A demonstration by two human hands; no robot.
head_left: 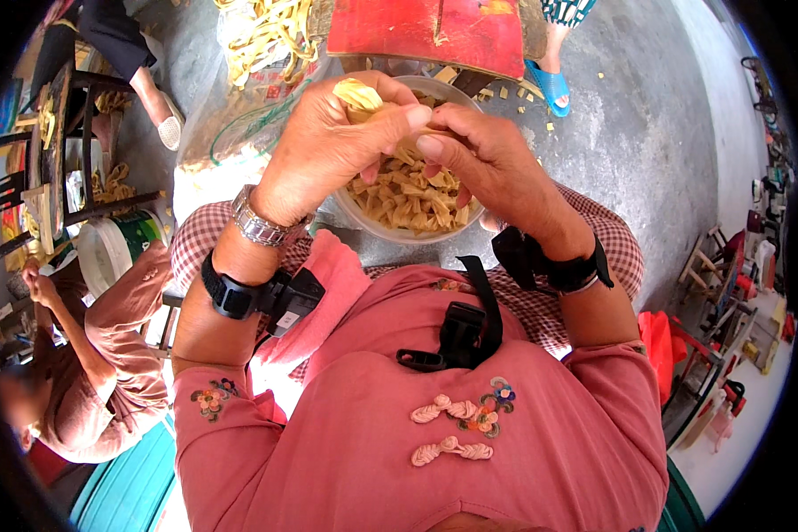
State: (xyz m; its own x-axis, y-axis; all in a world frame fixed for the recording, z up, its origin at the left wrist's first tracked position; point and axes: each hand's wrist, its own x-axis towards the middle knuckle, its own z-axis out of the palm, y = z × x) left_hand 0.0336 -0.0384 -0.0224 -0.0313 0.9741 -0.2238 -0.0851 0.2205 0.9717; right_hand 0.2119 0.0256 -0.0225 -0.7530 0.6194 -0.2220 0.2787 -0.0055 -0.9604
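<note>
Over a translucent plastic tub (383, 232), my two hands meet with fingers closed. In my left hand (324, 146) is a pale yellow folded strip (358, 94), its bunched end sticking up past the fingers. My right hand (501, 164) pinches at the same strip near the left thumb tip; the part between the fingers is mostly hidden. Many small yellow folded pieces (408, 202) fill the tub below, which sits between my knees.
A worn red board (426, 37) stands just beyond the tub. Long yellow strips (266, 35) lie heaped at far left on plastic sheeting. Another person (115, 372) sits at left beside a white bucket (106, 257). A foot in a blue slipper (551, 87) is at far right.
</note>
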